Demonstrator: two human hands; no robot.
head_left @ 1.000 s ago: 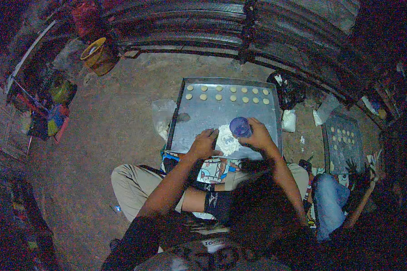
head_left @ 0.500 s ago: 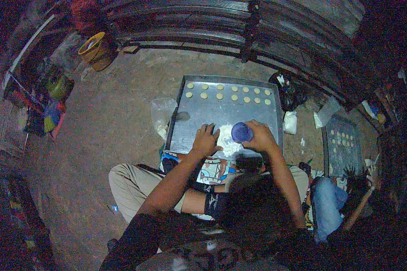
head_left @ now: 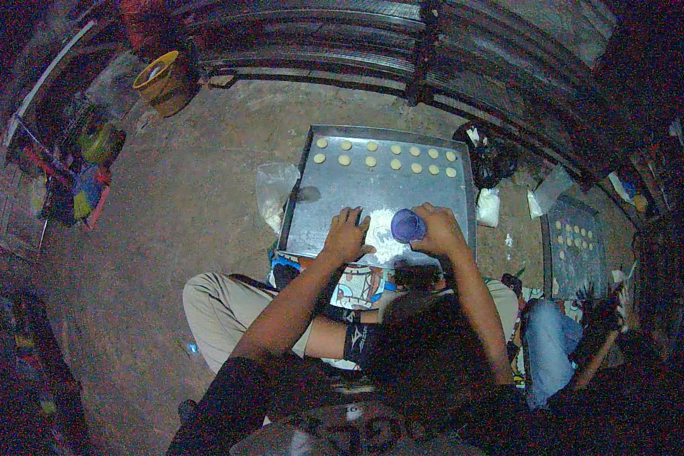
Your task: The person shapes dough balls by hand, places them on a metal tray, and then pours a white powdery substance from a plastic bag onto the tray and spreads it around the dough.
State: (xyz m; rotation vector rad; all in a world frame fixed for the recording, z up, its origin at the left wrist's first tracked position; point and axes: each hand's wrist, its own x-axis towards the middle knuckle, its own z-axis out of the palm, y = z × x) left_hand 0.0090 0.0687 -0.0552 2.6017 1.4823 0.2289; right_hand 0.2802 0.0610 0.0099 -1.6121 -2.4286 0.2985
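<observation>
Purple cup (head_left: 408, 226) was clamped in the right hand's (head_left: 441, 229) fingers at the tray's (head_left: 357, 188) near right; the left hand's (head_left: 345, 237) fingers stood apart. Two far rows of pale discs (head_left: 395, 164) were set out; white powder (head_left: 387, 249) lay loose, apparently unfinished.

On the floor (head_left: 144, 243) ahead of you, a yellow bucket (head_left: 170, 93) stands near the far left corner; a dark slatted rack (head_left: 319, 55) runs along the far edge; by the left edge you have a green rounded object (head_left: 102, 144), too dim to identify; toward the far right corner sits a black plastic bag (head_left: 499, 169); by the right edge lies a separate tray (head_left: 574, 272); close to its near edge is another person's jeans-clad leg (head_left: 551, 357).
</observation>
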